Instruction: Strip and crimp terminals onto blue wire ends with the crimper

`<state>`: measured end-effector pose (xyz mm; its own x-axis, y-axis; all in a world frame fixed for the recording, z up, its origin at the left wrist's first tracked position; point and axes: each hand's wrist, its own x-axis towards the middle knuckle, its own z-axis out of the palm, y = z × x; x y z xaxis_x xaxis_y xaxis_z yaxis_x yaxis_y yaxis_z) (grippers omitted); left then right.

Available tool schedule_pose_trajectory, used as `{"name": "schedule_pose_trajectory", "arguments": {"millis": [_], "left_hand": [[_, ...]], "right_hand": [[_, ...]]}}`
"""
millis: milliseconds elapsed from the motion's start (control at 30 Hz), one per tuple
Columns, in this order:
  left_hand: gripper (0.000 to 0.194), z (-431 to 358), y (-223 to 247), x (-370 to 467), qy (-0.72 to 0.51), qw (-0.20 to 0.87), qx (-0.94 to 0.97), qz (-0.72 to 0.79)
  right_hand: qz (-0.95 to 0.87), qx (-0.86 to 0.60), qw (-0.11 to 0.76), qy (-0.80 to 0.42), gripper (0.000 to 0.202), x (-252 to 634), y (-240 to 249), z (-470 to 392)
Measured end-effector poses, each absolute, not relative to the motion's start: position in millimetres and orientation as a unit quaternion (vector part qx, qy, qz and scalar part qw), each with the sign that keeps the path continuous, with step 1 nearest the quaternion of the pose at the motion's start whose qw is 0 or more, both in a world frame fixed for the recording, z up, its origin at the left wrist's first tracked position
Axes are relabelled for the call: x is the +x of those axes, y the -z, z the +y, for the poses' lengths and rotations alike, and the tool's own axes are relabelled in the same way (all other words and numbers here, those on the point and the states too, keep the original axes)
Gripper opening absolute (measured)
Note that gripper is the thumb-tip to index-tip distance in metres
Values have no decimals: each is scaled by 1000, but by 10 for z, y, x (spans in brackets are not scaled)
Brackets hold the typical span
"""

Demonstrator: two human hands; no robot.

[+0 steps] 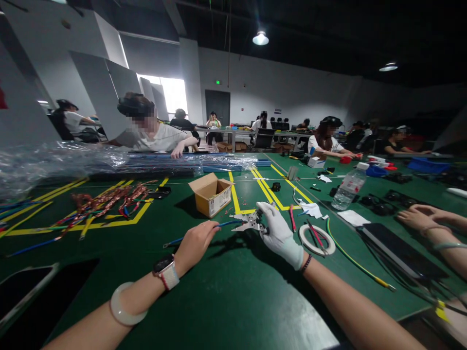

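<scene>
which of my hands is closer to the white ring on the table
Right. Your right hand, on the pliers, is just left of the white ring. Your left hand, on the blue wire, is farther left, on the far side of the pliers from the ring.

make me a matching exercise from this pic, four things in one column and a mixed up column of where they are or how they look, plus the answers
Things
1. blue cable
2. cardboard box
3. wire stripper
4. plastic bottle

Places and states
A. held in the gloved right hand
B. see-through and white-capped
C. held in the bare left hand
D. standing with its top open

Right pairs
1-C, 2-D, 3-A, 4-B
</scene>
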<state>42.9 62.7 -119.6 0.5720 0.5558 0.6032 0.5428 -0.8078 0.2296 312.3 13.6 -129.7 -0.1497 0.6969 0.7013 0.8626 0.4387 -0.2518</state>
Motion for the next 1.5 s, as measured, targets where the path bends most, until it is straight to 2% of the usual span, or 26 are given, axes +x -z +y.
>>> {"name": "schedule_pose_trajectory", "arguments": {"millis": [333, 567, 1033, 1500], "left_hand": [[42, 621, 1237, 431, -357, -18, 889, 285], [44, 648, 1257, 429, -346, -61, 898, 264], [40, 626, 1242, 432, -345, -48, 899, 267], [38, 654, 1301, 406, -320, -6, 912, 257]], "right_hand": [[-749, -526, 385, 121, 69, 3066, 1282, 94], [-749, -541, 353, 147, 78, 3108, 1243, 81], [-771, -519, 352, 109, 77, 3123, 1325, 128], [-759, -555, 296, 168, 76, 3047, 1238, 41]]}}
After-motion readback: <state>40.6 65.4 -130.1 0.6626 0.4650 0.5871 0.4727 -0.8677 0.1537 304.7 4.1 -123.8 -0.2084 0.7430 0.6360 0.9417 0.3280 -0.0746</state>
